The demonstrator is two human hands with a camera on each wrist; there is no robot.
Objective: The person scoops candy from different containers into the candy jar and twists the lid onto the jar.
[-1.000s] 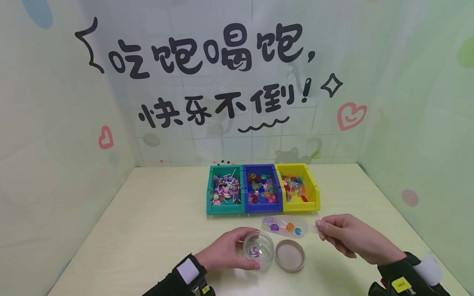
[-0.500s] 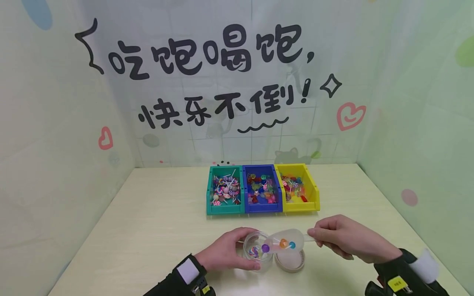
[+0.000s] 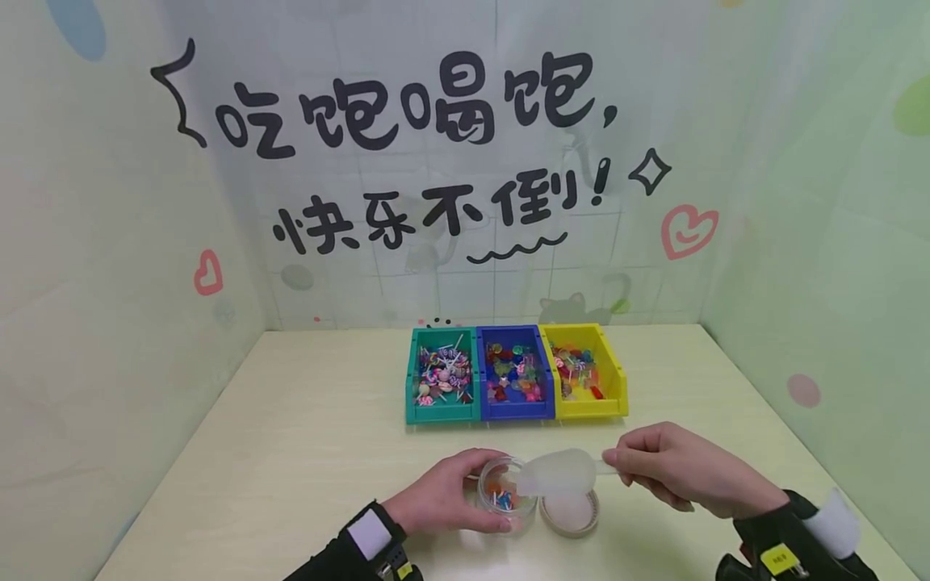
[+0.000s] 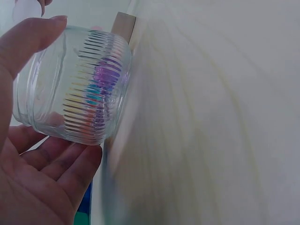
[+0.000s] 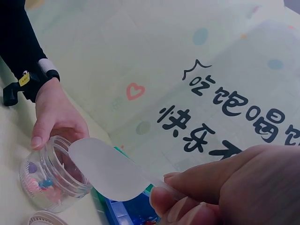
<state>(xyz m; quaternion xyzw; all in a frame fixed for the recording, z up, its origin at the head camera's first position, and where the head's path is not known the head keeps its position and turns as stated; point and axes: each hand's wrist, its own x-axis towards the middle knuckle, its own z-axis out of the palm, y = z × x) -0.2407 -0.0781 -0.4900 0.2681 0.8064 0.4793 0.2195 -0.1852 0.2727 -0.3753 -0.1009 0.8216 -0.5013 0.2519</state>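
Observation:
My left hand grips a clear glass jar with fingers and thumb around its side. The jar's ribbed base is at or close to the tabletop. Purple, blue and orange-red pieces lie inside it. Between thumb and fingers, my right hand pinches the thin handle of a translucent white scoop. The scoop's front end is tipped over the jar's mouth, and its visible surface carries no pieces. Beneath the scoop, just right of the jar, a round lid lies on the table.
Behind the hands stand three joined bins: a green bin with small lollipop-like pieces, a blue bin and a yellow bin with colourful small pieces. Printed fabric walls enclose the pale wooden table.
My right hand has brought the scoop left and nearer, over the jar. The purple, orange and blue pieces have slid from the scoop into the jar. My left hand stays around the jar.

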